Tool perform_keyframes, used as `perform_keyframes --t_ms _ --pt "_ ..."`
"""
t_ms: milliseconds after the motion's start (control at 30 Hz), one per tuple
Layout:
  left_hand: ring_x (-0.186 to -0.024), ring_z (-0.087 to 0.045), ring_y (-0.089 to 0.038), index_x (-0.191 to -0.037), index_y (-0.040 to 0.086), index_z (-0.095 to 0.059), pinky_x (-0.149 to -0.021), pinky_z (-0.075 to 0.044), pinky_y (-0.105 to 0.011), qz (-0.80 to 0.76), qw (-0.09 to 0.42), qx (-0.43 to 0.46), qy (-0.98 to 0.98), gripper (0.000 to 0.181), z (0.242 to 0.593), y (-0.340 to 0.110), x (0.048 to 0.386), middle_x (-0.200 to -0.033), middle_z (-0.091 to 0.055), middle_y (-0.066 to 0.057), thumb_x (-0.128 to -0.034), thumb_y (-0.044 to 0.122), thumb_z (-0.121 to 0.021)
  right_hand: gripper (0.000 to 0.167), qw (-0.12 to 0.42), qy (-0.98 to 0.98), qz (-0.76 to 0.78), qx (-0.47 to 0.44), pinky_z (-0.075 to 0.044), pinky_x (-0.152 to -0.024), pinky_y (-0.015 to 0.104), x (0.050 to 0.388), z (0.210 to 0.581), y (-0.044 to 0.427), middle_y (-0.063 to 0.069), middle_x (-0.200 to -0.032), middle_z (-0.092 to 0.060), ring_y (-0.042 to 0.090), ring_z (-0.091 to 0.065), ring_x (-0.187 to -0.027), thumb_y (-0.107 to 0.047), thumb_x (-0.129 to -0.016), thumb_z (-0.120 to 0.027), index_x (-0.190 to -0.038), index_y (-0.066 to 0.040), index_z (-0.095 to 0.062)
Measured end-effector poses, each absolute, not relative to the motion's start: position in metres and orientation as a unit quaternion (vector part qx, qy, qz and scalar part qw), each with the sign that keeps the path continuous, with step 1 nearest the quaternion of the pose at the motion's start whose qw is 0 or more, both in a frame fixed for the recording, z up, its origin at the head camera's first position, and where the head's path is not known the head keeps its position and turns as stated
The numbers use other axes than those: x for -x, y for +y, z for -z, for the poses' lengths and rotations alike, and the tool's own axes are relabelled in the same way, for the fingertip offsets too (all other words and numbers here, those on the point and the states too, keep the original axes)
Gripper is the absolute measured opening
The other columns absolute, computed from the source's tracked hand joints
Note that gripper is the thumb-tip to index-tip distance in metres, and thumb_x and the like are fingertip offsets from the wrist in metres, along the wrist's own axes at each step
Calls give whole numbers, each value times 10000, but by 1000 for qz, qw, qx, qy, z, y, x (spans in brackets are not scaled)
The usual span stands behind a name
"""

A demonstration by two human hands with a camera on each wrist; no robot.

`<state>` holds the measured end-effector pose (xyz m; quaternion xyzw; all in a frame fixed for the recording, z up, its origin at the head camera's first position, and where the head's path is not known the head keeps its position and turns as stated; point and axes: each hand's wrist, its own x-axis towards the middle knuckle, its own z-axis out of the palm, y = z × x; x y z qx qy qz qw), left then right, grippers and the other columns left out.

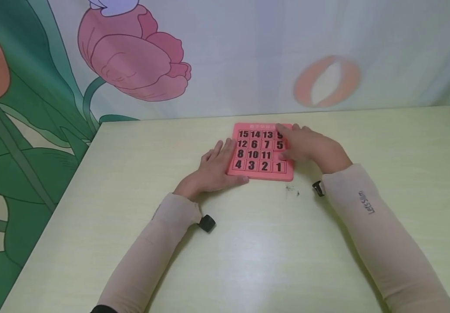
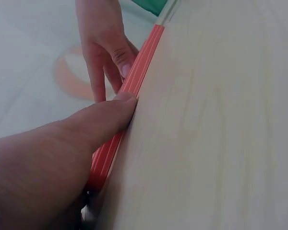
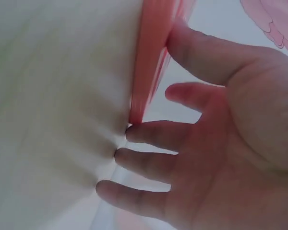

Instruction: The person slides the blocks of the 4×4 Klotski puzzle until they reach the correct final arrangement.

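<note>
A pink number slide puzzle lies flat near the table's far edge, with black numbers on its tiles. At the right end of its third row is a gap without a number. My left hand rests against the puzzle's left side with fingers extended, its thumb pressing the front edge. My right hand reaches over the right side: the index fingertip touches the tile marked 9, and the thumb is at the gap. In the right wrist view its other fingers are spread and straight beyond the puzzle.
The pale wooden table extends around the puzzle. Small dark marks show on it just in front of the puzzle. Behind stands a curtain printed with flowers and leaves. Both forearms wear beige sleeves, with a black wrist device at the left.
</note>
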<state>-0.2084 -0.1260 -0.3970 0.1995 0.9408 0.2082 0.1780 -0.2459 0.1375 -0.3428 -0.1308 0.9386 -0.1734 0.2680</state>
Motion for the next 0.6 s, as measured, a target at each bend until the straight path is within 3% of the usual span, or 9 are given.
perform_keyframes --t_ms 233,467,600 --pt "-1514 175 -151 -1630 189 63 -1203 64 -412 -248 196 -184 931 1095 394 -128 206 -1690 87 33 -903 577 -659 892 269 935 180 148 -66 -1130 701 248 345 140 293 -1639 -12 535 2 -1473 -293 -1002 -642 -1642 -160 -35" --pt "-1524 150 -201 -1628 153 64 -1206 46 -414 -226 162 -191 941 1101 401 -124 209 -1688 87 -10 -910 643 -611 865 258 939 165 158 -74 -1093 755 252 345 140 303 -1636 -2 557 13 -1463 -332 -1016 -600 -1639 -139 -31" --pt "-1528 130 -228 -1627 139 61 -1207 37 -431 -223 147 -187 945 1105 405 -121 209 -1688 83 -37 -908 675 -582 793 249 935 177 181 -80 -1132 702 256 349 143 315 -1627 -74 564 -26 -1460 -304 -1034 -573 -1634 -102 -96"
